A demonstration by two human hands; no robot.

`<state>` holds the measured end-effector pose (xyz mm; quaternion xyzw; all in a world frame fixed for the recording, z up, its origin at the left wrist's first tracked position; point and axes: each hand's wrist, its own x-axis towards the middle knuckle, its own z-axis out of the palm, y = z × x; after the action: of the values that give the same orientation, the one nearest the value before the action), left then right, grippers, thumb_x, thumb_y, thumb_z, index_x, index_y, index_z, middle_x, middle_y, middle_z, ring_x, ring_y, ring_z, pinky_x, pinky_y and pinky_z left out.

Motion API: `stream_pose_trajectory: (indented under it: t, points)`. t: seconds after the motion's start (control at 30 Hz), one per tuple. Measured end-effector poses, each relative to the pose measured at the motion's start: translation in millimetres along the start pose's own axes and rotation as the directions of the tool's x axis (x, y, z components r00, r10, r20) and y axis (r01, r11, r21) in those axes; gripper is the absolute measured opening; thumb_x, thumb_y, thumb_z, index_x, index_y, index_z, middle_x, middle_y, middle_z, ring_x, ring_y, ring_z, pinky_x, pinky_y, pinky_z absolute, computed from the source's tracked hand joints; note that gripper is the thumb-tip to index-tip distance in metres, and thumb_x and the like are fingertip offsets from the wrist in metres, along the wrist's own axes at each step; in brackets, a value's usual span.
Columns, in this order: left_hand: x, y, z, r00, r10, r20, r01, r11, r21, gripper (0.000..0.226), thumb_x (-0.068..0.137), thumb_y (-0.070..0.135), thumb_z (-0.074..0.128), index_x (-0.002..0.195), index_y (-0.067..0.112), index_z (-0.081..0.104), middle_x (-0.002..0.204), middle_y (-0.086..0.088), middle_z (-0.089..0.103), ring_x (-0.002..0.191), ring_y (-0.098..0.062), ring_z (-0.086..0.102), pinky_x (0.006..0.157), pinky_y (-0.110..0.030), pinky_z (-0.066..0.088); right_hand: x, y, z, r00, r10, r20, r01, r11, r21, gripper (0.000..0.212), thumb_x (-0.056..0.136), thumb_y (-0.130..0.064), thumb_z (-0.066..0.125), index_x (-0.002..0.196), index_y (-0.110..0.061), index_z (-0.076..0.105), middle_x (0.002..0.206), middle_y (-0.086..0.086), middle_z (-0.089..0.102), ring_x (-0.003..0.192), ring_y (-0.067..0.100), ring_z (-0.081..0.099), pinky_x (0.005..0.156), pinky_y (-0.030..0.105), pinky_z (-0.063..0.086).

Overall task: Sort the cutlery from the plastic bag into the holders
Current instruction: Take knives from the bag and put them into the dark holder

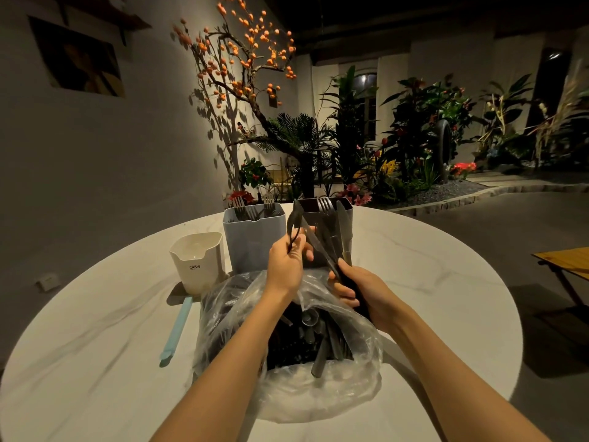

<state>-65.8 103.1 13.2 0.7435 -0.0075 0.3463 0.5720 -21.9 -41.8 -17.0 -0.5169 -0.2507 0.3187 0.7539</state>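
Your two forearms reach forward from the bottom edge, over the open mouth of the plastic bag [287,387], which lies crumpled on the round white worktop [95,362] directly in front of you. The bag is clear and thin; it holds a dense pile of dark cutlery [315,339], handles mixed in all directions.

Your right hand [357,285] is raised just beyond the bag, palm turned inward, its grip closed round the dark handles of a bundle of cutlery [322,247] that slants up and to the left; the exact count cannot be told. Your left hand [287,260] is raised beside it, fingers curled, pinching one dark utensil [294,224] near its head; its type is unclear in the dim light.

A pale blue utensil [177,330] lies flat on the worktop left of the bag.

Behind the hands stand three holders. The small white holder [197,263], far left, shows no contents from this angle. The grey holder in the middle [253,240] contains forks, tines up. The grey holder on the right [345,212] contains a fork and a knife, partly hidden by the held bundle
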Motion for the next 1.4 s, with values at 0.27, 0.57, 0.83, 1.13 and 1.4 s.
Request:
stream_pose_trajectory:
  t: [0.27, 0.57, 0.83, 1.13, 1.4]
  points:
    - [-11.7, 29.0, -2.3, 0.977, -0.126, 0.17, 0.127, 0.992, 0.001, 0.021, 0.103, 0.014, 0.042, 0.111, 0.006, 0.06, 0.105, -0.033, 0.046, 0.095, -0.037, 0.04, 0.084, -0.05, 0.034, 2.9, 0.5, 4.6, 1.0, 0.03, 0.007, -0.029, 1.0, -0.01, 0.039, 0.105, -0.032, 0.028, 0.086, -0.006, 0.051, 0.052, -0.001, 0.037, 0.036, 0.006, 0.03, 0.037, 0.014, 0.029]
    - [-8.2, 22.8, 0.5, 0.972, -0.178, 0.156, 0.172, 0.984, 0.048, 0.015, 0.103, 0.015, 0.041, 0.115, 0.021, 0.047, 0.094, -0.003, 0.058, 0.071, -0.022, 0.054, 0.084, -0.045, 0.043, 6.6, 2.6, 11.4, 0.997, 0.072, -0.037, -0.078, 0.978, -0.194, 0.052, 0.102, -0.048, 0.021, 0.09, -0.009, 0.053, 0.051, -0.001, 0.035, 0.037, 0.006, 0.026, 0.037, 0.014, 0.021]
    - [-2.1, 14.6, -2.0, 0.976, -0.212, 0.058, 0.214, 0.976, -0.028, 0.014, 0.101, 0.024, 0.047, 0.098, 0.028, 0.059, 0.066, 0.01, 0.053, 0.053, -0.005, 0.041, 0.047, -0.014, 0.035, 1.6, 1.5, 18.8, 0.998, -0.037, -0.055, -0.004, 0.789, -0.614, 0.03, 0.098, -0.044, 0.039, 0.093, -0.021, 0.058, 0.062, -0.002, 0.038, 0.054, 0.006, 0.035, 0.051, 0.011, 0.033]
    - [-1.5, 10.9, -7.3, 0.971, -0.217, 0.096, 0.224, 0.972, -0.071, 0.013, 0.095, 0.021, 0.059, 0.091, 0.009, 0.062, 0.052, 0.017, 0.056, 0.043, 0.002, 0.052, 0.045, -0.01, 0.038, 5.3, -0.4, 21.4, 0.999, 0.037, 0.035, -0.023, 0.945, -0.328, 0.045, 0.103, -0.041, 0.026, 0.096, -0.004, 0.05, 0.055, -0.001, 0.038, 0.041, 0.006, 0.031, 0.039, 0.013, 0.027]
    - [-5.5, 8.4, -3.1, 0.972, -0.192, 0.138, 0.205, 0.975, -0.088, 0.025, 0.088, 0.015, 0.069, 0.111, 0.01, 0.061, 0.091, 0.005, 0.067, 0.073, 0.004, 0.068, 0.059, -0.013, 0.052, 5.1, 0.5, 23.0, 0.999, 0.025, 0.03, -0.014, 0.951, -0.308, 0.047, 0.102, -0.045, 0.024, 0.109, -0.013, 0.057, 0.054, -0.003, 0.043, 0.04, 0.006, 0.032, 0.04, 0.012, 0.026]
